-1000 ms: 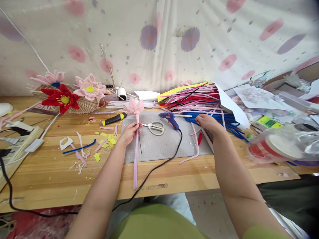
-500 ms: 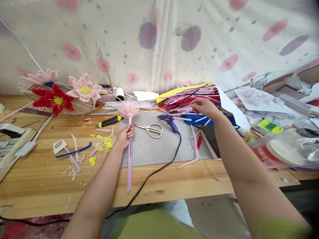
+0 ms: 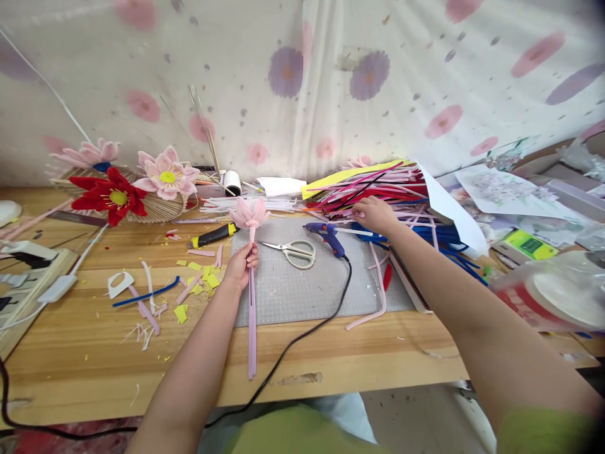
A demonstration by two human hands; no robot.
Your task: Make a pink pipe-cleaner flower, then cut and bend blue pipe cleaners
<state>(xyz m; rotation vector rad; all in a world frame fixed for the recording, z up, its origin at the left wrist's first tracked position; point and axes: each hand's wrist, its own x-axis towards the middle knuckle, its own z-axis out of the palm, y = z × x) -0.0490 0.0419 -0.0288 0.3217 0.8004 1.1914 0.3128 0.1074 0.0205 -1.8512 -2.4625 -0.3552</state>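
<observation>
My left hand (image 3: pixel 242 266) is closed round the stem of a pale pink pipe-cleaner flower (image 3: pixel 249 213), just under its petals. Long lilac pipe cleaners (image 3: pixel 252 328) hang below that hand past the mat's front edge. My right hand (image 3: pixel 375 215) reaches to the pile of coloured pipe cleaners (image 3: pixel 340 192), its fingers bent together at the blue and red ones. Whatever is between its fingertips is hidden. A blue glue gun (image 3: pixel 331 238) lies just left of and below it. Scissors (image 3: pixel 299 253) rest on the grey cutting mat (image 3: pixel 293 296) between my hands.
Finished flowers, including a red one (image 3: pixel 111 197), stand at the back left near a utility knife (image 3: pixel 212 236). Yellow scraps (image 3: pixel 208 277) litter the left side. The glue gun's black cord (image 3: pixel 302 332) crosses the front edge. A plastic tub (image 3: pixel 558 293) stands at right.
My right hand has lowered slightly towards the pipe-cleaner pile. My left hand keeps its hold on the flower. The whole view has shifted a little.
</observation>
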